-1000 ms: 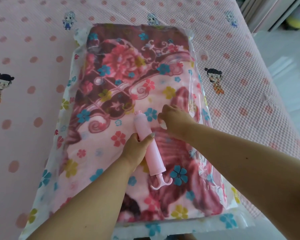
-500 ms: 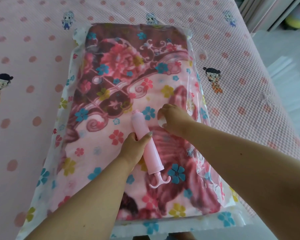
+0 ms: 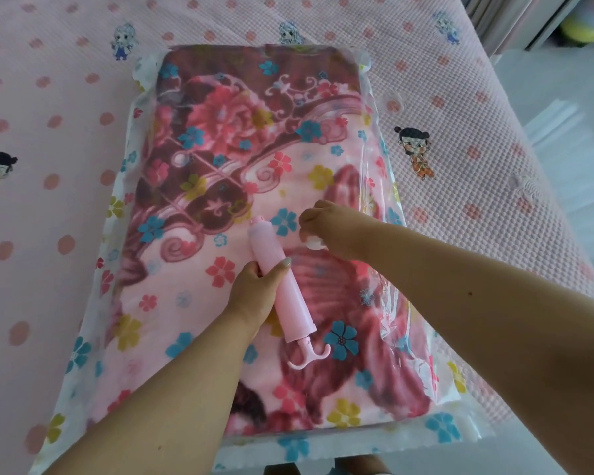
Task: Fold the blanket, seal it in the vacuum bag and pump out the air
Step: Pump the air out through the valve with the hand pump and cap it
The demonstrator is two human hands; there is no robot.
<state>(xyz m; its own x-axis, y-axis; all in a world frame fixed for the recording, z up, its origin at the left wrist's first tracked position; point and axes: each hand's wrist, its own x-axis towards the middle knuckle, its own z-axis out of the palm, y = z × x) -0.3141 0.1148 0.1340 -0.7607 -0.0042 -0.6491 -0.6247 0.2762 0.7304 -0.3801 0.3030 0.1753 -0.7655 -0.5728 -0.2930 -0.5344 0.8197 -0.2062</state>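
A bed [image 3: 494, 138] covered by a pink textured sheet with dots and small cartoon figures fills most of the head view. The vacuum bag [image 3: 83, 354], clear plastic printed with blue, yellow and pink flowers, lies flat on the bed, its long axis running away from the person. The blanket [image 3: 227, 138], folded into a rectangle with a dark red and pink floral pattern, sits inside the vacuum bag and fills nearly the whole of it; a plain margin of bag extends past the blanket at the near edge and along both sides. The pump [image 3: 282, 286], a pink cylinder with a hooked T-handle at its near end, lies tilted on top of the bag, nozzle end pointing away from the person. The left hand [image 3: 254, 293] grips the pump barrel at about mid-length, its fingers [image 3: 251, 269] and thumb curled round it. The right hand [image 3: 333, 231] rests on the bag just right of the pump's far end, its fingers curled over a small white round part, the valve cap [image 3: 314, 242], only partly visible beneath them. Whether the cap is attached to the bag or lifted off cannot be told. A yellow ball [image 3: 583, 29] sits on the floor at the upper right corner.
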